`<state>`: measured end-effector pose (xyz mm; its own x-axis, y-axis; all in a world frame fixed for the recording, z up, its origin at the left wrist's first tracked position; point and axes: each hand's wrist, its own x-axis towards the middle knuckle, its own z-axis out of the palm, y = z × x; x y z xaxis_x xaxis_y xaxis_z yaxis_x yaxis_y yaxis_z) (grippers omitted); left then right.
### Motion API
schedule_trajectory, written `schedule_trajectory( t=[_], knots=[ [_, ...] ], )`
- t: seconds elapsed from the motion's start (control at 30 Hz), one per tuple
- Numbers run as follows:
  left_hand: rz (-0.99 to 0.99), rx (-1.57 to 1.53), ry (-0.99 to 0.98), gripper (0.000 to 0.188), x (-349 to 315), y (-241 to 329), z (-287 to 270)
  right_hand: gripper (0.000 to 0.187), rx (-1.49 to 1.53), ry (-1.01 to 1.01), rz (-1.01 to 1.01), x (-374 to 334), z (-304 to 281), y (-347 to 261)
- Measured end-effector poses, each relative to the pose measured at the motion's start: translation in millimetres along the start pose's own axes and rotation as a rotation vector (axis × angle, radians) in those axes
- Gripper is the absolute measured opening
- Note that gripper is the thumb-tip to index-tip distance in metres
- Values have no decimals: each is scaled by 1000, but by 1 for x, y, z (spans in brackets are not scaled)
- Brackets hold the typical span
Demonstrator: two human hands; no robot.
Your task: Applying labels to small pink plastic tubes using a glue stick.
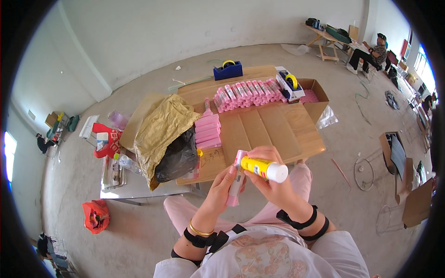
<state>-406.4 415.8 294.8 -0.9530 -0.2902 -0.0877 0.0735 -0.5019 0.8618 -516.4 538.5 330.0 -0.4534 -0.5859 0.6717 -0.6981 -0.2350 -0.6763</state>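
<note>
My left hand [221, 189] is closed round a slim pink roll [234, 191] with a pale label band, held upright over my lap. In my right hand [273, 187] is a yellow glue stick [256, 167], its white end pointing to the lower right. The glue stick's other end meets the roll near its top; whether it touches cannot be made out. Beyond my hands, a cardboard sheet [264, 134] lies on the wooden table [309, 134]. Several plain pink rolls [207, 132] lie at its left, and labelled pink rolls [250, 95] are stacked at the back.
A blue tape dispenser [228, 70] stands at the back edge. A box with yellow tape [291, 82] sits beside an open carton [320, 104]. Gold sheeting [167, 120] and a black bag [178, 157] crowd the left. A red bag [96, 217] is on the floor.
</note>
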Motion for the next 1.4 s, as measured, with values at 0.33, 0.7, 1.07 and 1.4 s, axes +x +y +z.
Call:
schedule_trajectory(
  t=[0.33, 0.7, 1.07, 1.4],
  knots=[
    [39, -69, -69, 54, -5, 10, 14, 26, 583, 281, 378, -5, -20, -5],
    [250, -40, 163, 53, 1, 9, 37, 33, 302, -21, 163, -20, 7, -19],
    [241, -30, 269, 57, 2, 2, 36, 35, 246, -179, -1, -38, 0, -16],
    [185, -123, 99, 56, 3, 6, 29, 36, 381, -15, 143, -26, -9, -7]
  ],
)
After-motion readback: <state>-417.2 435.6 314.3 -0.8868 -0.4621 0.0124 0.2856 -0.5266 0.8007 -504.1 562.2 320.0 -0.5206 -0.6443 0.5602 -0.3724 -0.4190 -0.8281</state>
